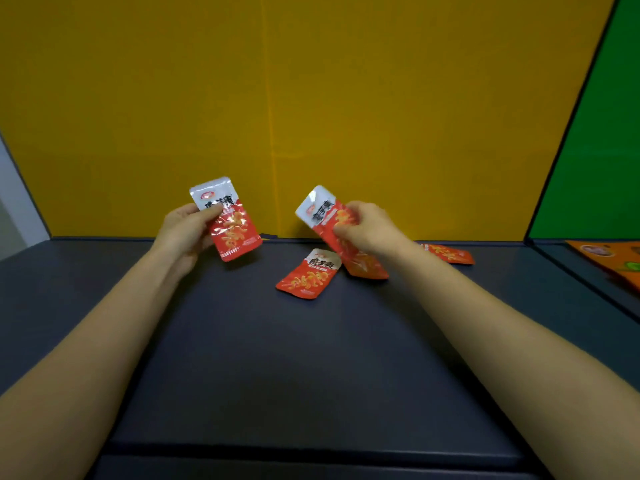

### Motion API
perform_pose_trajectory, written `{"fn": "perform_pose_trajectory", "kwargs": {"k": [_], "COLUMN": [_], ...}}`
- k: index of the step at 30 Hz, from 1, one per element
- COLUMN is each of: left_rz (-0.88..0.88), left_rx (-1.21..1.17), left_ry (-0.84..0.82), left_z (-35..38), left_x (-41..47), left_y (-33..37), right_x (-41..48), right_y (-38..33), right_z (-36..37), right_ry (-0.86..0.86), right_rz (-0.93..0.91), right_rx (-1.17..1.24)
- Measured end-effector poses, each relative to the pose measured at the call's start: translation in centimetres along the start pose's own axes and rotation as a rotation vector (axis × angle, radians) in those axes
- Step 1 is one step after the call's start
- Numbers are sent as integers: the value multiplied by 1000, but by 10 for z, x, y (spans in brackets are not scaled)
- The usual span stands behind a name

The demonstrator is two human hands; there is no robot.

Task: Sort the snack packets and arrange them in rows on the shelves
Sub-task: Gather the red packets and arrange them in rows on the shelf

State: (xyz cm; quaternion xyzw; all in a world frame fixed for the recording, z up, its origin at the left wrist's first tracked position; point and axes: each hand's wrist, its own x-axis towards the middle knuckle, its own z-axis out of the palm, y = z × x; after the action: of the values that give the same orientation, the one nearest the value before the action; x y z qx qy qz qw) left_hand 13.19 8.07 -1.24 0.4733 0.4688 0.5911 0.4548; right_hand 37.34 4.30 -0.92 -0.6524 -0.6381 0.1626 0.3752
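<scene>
My left hand grips a red and white snack packet, held upright above the dark shelf. My right hand holds a second red packet tilted to the left, its lower end near the shelf surface. A third red packet lies flat on the shelf between my hands. Behind my right forearm a fourth red packet lies near the back wall, partly hidden.
A yellow back wall closes the shelf. A green panel stands at the right, with a neighbouring shelf holding orange packets. The shelf's front edge runs across the bottom.
</scene>
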Motion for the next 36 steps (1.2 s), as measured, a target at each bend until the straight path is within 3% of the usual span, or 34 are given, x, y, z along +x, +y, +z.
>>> {"fn": "perform_pose_trajectory", "kwargs": {"k": [5,11,14,20,25,30,36], "left_rz": [4,25,74,117,21,-140,-152], "left_rx": [215,590,671,830,983,918,500], "left_ry": [-114,-215,-188,-150,-182,-278,-287], "left_z": [43,104,103,98,94,92,90], "left_x": [-22,-33,-34,-37,-43,-44,-51], "left_y": [-9,-37,-42,-41,-32,-23,-24], "right_x": [-12,-22,-21,-16,-13,-13,-15], "right_y": [29,53,54,49,46,42,42], "right_z": [-45,-29,-13,1,7,5,1], "right_ry": [40,-14,-19,-14,-48,-96,-128], "right_rz": [200,330,320,264,234,236,229], "right_rx": [336,373,310,-56,-207,-292,-171]}}
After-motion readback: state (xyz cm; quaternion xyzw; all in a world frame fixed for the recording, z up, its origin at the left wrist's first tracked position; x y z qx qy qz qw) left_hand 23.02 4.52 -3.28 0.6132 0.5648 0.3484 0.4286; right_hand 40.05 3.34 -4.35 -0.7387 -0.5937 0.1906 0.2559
